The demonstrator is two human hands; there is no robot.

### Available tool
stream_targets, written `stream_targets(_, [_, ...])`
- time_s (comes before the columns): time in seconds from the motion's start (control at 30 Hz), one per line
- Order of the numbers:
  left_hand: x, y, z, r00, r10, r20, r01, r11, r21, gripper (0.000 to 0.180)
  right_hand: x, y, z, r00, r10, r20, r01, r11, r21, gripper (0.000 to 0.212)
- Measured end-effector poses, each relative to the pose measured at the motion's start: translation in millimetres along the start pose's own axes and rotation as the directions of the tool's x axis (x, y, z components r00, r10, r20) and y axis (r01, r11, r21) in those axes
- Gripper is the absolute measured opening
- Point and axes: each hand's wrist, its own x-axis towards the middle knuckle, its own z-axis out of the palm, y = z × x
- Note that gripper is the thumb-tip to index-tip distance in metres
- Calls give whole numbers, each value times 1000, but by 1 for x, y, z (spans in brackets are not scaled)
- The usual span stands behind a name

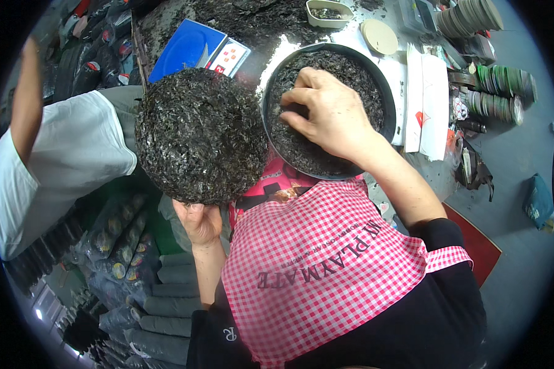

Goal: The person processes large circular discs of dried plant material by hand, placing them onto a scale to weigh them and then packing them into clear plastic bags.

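Observation:
A large round cake of dried dark seaweed is held up at left, its face toward me. My left hand grips its lower edge, with the thumb showing and most fingers hidden behind it. To its right is a round dark pan with loose-looking seaweed inside. Over the pan's middle, my right hand has its fingers bent down toward the seaweed. Its thumb and forefinger tips are a little apart, with nothing plainly between them.
A blue-and-white scale-like device lies behind the cake. Beyond the pan are a cream tub and a round beige disc. White paper sheets lie at right. Another person in a white shirt is close on the left, near bagged dark rolls.

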Motion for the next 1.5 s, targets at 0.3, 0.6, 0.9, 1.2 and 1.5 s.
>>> stream_targets(0.3, [-5, -11, -7, 998, -19, 66, 20, 1000, -15, 75, 6, -10, 34, 998, 21, -63, -34, 977, -210, 12])
stream_targets(0.6, [-1, -11, -22, 998, 54, 21, -54, 999, 7, 71, -2, 15, -15, 971, 71, 230, -239, 180, 954, 23])
stream_targets(0.9, [14, 17, -45, 977, 190, -99, -185, 981, 57, 62, -22, 35, -16, 988, -155, 15, 156, 979, -135, 15])
stream_targets(1.2, [12, 10, -35, 989, 148, -21, -147, 989, 32, 61, -7, 34, -1, 967, -227, 114, 250, 932, -261, 13])
stream_targets(1.5, [14, 9, -37, 985, 160, -65, -158, 987, 35, 61, -12, 9, 14, 1000, 16, -22, -18, 993, -118, 19])
